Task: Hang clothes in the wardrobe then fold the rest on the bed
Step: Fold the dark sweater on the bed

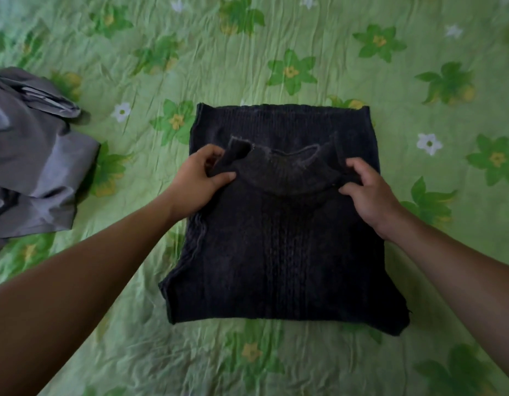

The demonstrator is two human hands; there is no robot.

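Below, both hands pinch a dark navy knitted sweater (279, 224) lying on the green floral bedsheet (247, 52): left hand (200, 178) grips one shoulder, right hand (367, 192) the other; crumpled grey garment (33, 167) left of them.

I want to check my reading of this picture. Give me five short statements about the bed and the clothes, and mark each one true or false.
1. The left hand and the right hand both hold the dark sweater beside its collar. True.
2. A grey garment lies on the green flowered bedsheet. True.
3. The grey garment lies to the right of the dark sweater. False: it lies to its left.
4. The dark sweater hangs on a hanger. False: it lies on the bedsheet.
5. The grey garment touches the dark sweater. False: bedsheet shows between them.
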